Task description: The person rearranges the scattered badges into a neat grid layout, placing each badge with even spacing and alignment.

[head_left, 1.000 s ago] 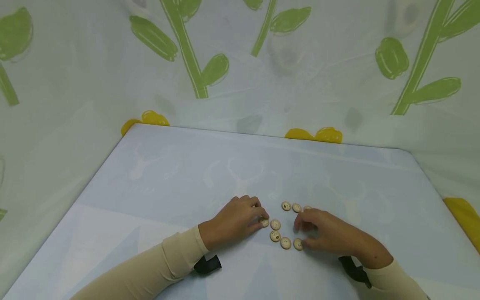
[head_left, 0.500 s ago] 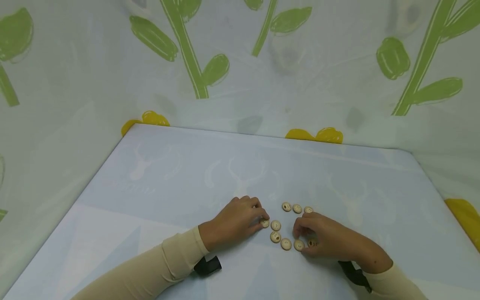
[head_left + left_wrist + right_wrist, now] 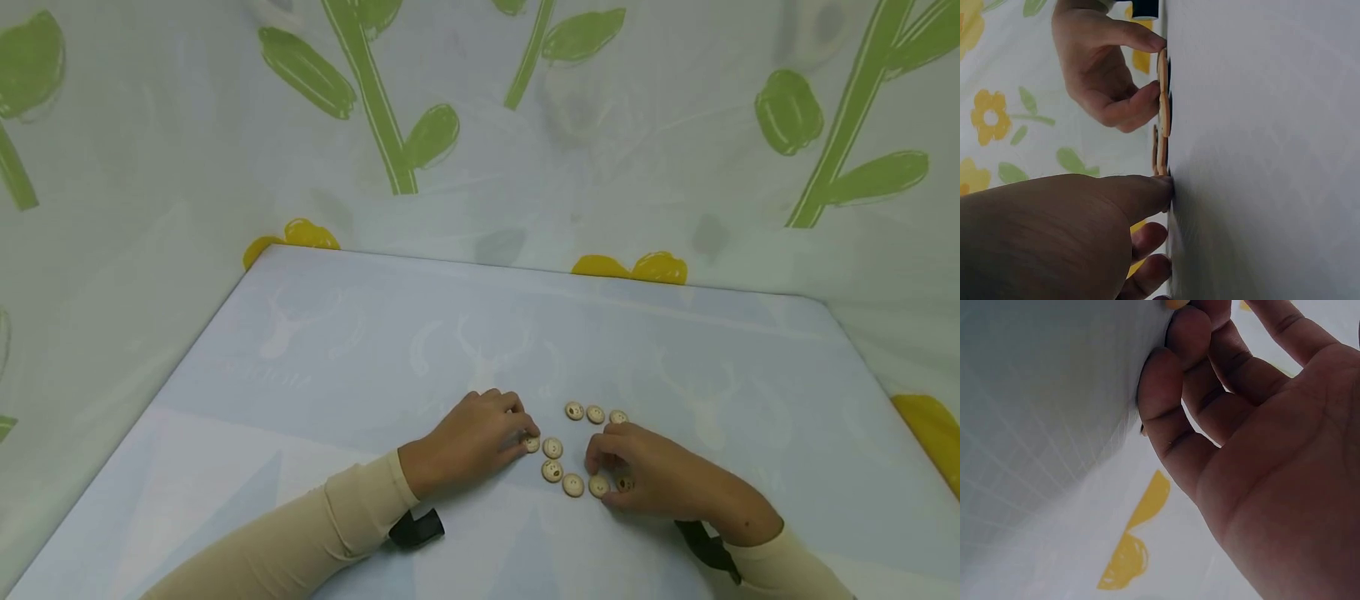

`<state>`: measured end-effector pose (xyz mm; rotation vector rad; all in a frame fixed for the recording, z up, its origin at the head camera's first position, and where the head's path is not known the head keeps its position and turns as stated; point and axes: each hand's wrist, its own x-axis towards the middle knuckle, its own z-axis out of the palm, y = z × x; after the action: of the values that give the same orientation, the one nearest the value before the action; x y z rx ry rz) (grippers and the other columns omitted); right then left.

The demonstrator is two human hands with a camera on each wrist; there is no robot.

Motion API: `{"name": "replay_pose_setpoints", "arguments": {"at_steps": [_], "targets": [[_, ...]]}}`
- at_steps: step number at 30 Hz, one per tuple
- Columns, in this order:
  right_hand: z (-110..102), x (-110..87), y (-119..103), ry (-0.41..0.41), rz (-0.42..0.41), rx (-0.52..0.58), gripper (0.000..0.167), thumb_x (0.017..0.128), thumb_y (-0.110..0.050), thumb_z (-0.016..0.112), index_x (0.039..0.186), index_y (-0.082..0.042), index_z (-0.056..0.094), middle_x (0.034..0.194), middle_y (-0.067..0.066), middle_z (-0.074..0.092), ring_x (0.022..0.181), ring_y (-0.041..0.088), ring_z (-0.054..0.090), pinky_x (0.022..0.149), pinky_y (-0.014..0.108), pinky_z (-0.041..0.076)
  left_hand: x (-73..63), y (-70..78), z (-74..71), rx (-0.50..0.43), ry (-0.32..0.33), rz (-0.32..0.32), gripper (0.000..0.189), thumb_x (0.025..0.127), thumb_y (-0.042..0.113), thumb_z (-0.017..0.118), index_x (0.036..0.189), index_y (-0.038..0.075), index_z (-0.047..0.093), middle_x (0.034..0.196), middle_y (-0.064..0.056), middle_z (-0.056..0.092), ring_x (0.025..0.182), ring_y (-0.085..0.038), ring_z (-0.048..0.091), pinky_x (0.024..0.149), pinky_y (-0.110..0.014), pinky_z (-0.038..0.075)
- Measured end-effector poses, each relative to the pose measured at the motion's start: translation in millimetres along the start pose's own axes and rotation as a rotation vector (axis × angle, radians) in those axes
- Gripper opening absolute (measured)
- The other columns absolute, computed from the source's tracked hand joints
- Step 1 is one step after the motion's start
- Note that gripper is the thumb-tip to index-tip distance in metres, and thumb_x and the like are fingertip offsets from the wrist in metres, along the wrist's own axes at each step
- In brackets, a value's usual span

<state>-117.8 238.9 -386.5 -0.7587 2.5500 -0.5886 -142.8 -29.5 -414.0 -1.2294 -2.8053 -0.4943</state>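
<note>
Several small round wooden discs printed with little faces lie flat on the pale table. In the head view my left hand (image 3: 472, 439) pinches the leftmost disc (image 3: 532, 444) between thumb and finger, beside another disc (image 3: 552, 447). My right hand (image 3: 660, 471) has its fingers curled, thumb and forefinger at opposite edges of a lower disc (image 3: 598, 486). One more disc (image 3: 625, 483) shows partly under that palm. In the left wrist view the discs (image 3: 1164, 115) appear edge-on between both hands. The right wrist view shows curled fingers (image 3: 1161, 381) at the table surface, hiding most of the discs.
Three discs form a short row above the right hand, one of them a disc (image 3: 573, 410) at its left end. Two more, including a disc (image 3: 573, 485), lie between the hands. The table (image 3: 375, 333) meets a leaf-printed cloth (image 3: 480, 167) along its far edge.
My right hand has shifted slightly down and in, and a disc under its palm has come into sight. My left hand stays where it was.
</note>
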Motion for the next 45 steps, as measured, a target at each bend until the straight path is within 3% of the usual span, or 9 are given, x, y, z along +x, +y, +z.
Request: {"name": "replay_pose_setpoints", "arguments": {"at_steps": [6,22,36,45], "targets": [[1.8,1.4,1.1,-0.011,0.005,0.008,0.022,0.081,-0.025,0.082,0.091,-0.031,0.063,0.095,-0.017,0.058,0.087,-0.002,0.052,0.078,0.027,0.050,-0.1,0.4,-0.1,-0.009,-0.020,-0.008,0.018,0.094,0.033,0.071,0.110,0.027,0.076,0.103,0.007,0.068,0.090,-0.010,0.060,0.071,-0.025,0.043],[1.5,3.4,-0.8,0.015,-0.013,-0.017,0.022,0.081,-0.020,0.082,0.089,-0.032,0.065,0.089,-0.018,0.057,0.080,-0.002,0.051,0.073,0.024,0.048,0.0,0.1,-1.9,0.000,0.000,-0.004,0.018,0.094,0.033,0.071,0.110,0.026,0.076,0.104,0.007,0.067,0.092,-0.010,0.060,0.078,-0.033,0.050],[3.7,5.2,-0.9,0.043,-0.056,-0.026,0.021,0.082,-0.018,0.081,0.089,-0.029,0.064,0.081,-0.018,0.055,0.074,-0.001,0.049,0.066,0.021,0.045,-0.2,0.2,-3.1,0.008,0.001,0.004,0.018,0.094,0.033,0.071,0.110,0.027,0.076,0.105,0.006,0.067,0.093,-0.011,0.060,0.077,-0.031,0.049],[5.9,6.1,-3.7,0.081,-0.004,-0.015,0.018,0.084,-0.017,0.078,0.092,-0.026,0.064,0.076,-0.016,0.055,0.070,-0.001,0.050,0.063,0.021,0.045,-1.2,0.0,-2.1,0.010,-0.002,0.005,0.018,0.094,0.033,0.071,0.110,0.027,0.075,0.104,0.007,0.067,0.091,-0.010,0.060,0.073,-0.027,0.045]]}}
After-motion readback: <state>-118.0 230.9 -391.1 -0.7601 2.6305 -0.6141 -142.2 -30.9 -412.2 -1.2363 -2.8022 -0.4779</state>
